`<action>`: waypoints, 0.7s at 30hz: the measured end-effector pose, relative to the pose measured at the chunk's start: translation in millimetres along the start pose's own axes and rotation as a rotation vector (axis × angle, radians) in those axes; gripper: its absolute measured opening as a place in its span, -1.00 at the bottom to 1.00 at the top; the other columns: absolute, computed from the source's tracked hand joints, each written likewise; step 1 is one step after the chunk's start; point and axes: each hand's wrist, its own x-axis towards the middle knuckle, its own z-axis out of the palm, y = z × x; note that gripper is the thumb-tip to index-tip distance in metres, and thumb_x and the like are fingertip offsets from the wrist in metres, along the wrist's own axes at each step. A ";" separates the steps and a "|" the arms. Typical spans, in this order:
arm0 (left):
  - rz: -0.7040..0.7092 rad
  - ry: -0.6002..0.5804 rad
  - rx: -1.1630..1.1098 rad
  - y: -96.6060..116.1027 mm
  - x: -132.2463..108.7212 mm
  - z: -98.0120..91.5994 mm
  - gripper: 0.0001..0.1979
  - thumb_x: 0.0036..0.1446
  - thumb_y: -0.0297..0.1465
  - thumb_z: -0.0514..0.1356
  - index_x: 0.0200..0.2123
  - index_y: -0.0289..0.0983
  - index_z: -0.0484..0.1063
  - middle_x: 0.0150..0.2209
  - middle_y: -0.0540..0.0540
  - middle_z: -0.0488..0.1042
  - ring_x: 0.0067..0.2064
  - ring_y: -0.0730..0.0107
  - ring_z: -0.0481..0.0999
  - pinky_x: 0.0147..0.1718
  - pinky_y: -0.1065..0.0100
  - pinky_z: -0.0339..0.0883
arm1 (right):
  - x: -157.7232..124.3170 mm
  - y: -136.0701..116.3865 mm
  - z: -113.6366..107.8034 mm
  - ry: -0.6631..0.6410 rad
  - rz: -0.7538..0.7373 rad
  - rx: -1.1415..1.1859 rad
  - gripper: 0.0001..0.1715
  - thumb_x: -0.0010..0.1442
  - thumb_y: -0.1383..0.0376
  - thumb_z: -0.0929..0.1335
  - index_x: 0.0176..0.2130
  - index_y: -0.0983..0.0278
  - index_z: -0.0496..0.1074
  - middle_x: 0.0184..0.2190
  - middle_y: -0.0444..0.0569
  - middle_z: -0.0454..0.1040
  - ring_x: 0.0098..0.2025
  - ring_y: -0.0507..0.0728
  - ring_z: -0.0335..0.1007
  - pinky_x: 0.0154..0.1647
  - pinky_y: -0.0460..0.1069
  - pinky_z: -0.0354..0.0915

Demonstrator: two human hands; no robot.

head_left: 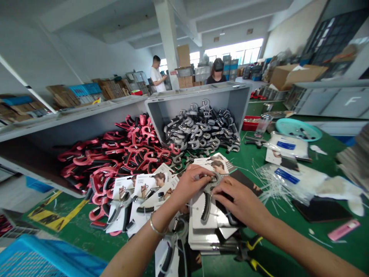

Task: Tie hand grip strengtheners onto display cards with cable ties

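A grey and black hand grip strengthener (205, 207) lies on a stack of printed cards (198, 227) in front of me. My left hand (193, 182) has its fingers closed on the top of the grip, by its curved grey end. From the other side, my right hand (235, 198) pinches at the grip's middle; any small part between those fingertips is hidden. Left of the stack, several carded hand grips (119, 209) overlap one another. White cable ties (278, 192) lie spread to the right of my right hand.
Behind the cards, grey bins on their sides hold red hand grips (138, 150) and grey ones (198, 129). Yellow-handled pliers (252, 254) lie near the front. A turquoise dish (300, 125), plastic bags (300, 177) and a pink object (343, 230) are on the right. Two people are farther back.
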 end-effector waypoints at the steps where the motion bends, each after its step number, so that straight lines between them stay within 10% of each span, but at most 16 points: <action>1: -0.023 0.023 -0.014 -0.9 -1.9 2.1 -0.89 0.20 -0.39 0.25 -0.23 -0.19 0.59 -0.21 -0.06 0.59 -0.07 0.24 0.48 0.01 0.24 0.26 | 2.7 3.2 2.0 0.043 0.014 0.038 -0.89 0.33 0.28 0.32 -0.26 0.17 0.45 -0.20 -0.03 0.42 -0.08 0.17 0.38 -0.01 0.08 0.31; 8: -0.003 0.079 0.021 -7.1 -13.2 9.3 -0.91 0.21 -0.37 0.26 -0.27 -0.17 0.59 -0.28 -0.05 0.58 -0.12 0.24 0.46 -0.01 0.21 0.23 | 12.6 19.6 8.4 0.227 0.091 0.171 -0.81 0.33 0.21 0.31 -0.32 0.18 0.45 0.10 -0.01 0.39 0.19 0.25 0.22 0.23 0.22 0.05; 21: -0.056 0.125 -0.068 -11.6 -11.0 9.6 -0.91 0.17 -0.43 0.29 -0.26 -0.18 0.62 -0.21 -0.07 0.53 -0.06 0.26 0.46 0.04 0.23 0.22 | 11.8 13.8 5.7 -0.056 0.059 0.071 -0.76 0.34 0.22 0.29 -0.36 0.22 0.42 0.34 -0.07 0.15 0.33 0.29 -0.05 0.30 0.29 -0.03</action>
